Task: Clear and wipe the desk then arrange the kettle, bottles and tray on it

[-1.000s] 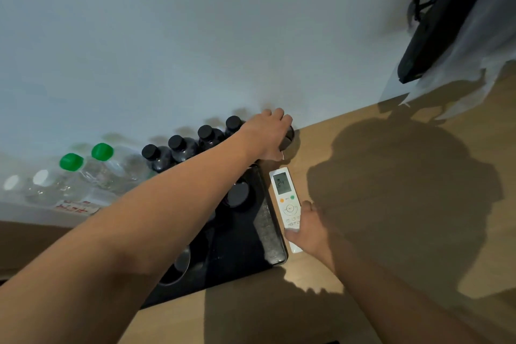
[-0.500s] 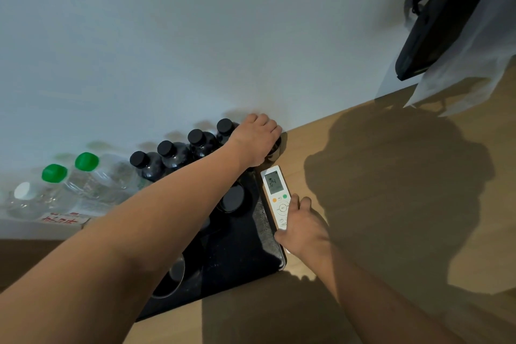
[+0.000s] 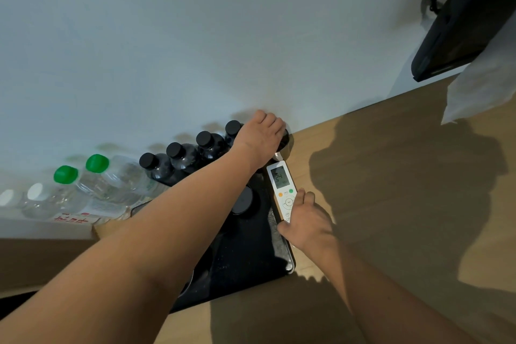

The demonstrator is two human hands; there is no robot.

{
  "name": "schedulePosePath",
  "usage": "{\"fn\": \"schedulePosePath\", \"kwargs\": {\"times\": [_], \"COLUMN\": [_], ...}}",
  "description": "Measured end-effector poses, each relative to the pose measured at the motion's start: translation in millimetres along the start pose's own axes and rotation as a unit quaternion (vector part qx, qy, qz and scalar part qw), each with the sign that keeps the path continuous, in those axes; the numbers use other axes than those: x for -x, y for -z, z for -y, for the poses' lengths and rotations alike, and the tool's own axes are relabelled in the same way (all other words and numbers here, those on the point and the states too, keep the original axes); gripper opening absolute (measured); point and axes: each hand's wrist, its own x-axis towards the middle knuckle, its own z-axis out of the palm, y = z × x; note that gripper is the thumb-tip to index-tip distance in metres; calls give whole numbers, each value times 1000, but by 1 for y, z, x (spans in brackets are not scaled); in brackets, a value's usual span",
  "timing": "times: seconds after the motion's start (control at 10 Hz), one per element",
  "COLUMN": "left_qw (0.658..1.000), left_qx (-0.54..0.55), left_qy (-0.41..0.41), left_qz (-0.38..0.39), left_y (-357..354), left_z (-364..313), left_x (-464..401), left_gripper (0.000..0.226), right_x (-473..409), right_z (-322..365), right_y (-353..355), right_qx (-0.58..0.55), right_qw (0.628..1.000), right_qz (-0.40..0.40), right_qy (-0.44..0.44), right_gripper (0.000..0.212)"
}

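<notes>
My left hand (image 3: pixel 261 138) reaches to the wall and curls over the top of a dark round kettle (image 3: pixel 285 146) with a steel band, hiding most of it. To its left stands a row of dark bottles (image 3: pixel 181 159) with black caps, then clear bottles (image 3: pixel 111 184) with green and white caps. A black tray (image 3: pixel 251 260) lies on the wooden desk (image 3: pixel 391 204) under my left forearm, with a round black lid (image 3: pixel 242 200) on it. My right hand (image 3: pixel 304 222) grips the lower end of a white remote (image 3: pixel 280 179) lying along the tray's right edge.
A black screen (image 3: pixel 460 22) with cables hangs at the top right, and a white cloth (image 3: pixel 480 92) droops below it. A white box with red print (image 3: pixel 72 220) sits at the left beside the clear bottles. The wall runs close behind the bottles.
My right hand has slid the remote forward along the tray's edge, toward the wall and the kettle. My left hand has stayed on the kettle.
</notes>
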Motion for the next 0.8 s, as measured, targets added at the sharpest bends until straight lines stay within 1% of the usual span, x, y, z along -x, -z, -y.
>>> {"fn": "schedulePosePath", "kwargs": {"times": [0.1,0.3,0.4,0.5,0.6,0.7,0.8], "left_qw": [1000,999,999,999,996,989,976], "left_qx": [-25,-45,-37,20,55,94,130], "left_qy": [-6,-15,-12,4,34,79,129], "left_qz": [-2,-22,-26,-48,-56,-77,-119], "left_y": [-5,-7,-11,-13,-8,-10,-14], "left_z": [-2,-5,-8,-9,-9,-12,-13], "left_x": [8,17,26,40,65,98,135], "left_gripper": [66,62,61,58,59,61,61], "right_x": [-1,-1,5,15,25,35,41], "right_z": [1,4,5,8,14,20,29], "right_y": [-3,-4,1,8,15,22,21], "right_qx": [1,22,20,43,64,81,63], "right_qw": [1000,999,997,994,988,974,945], "right_qz": [-10,-29,-68,-97,-129,-182,-265], "right_qy": [-1,4,7,37,61,107,179], "right_gripper": [92,93,88,82,75,70,62]}}
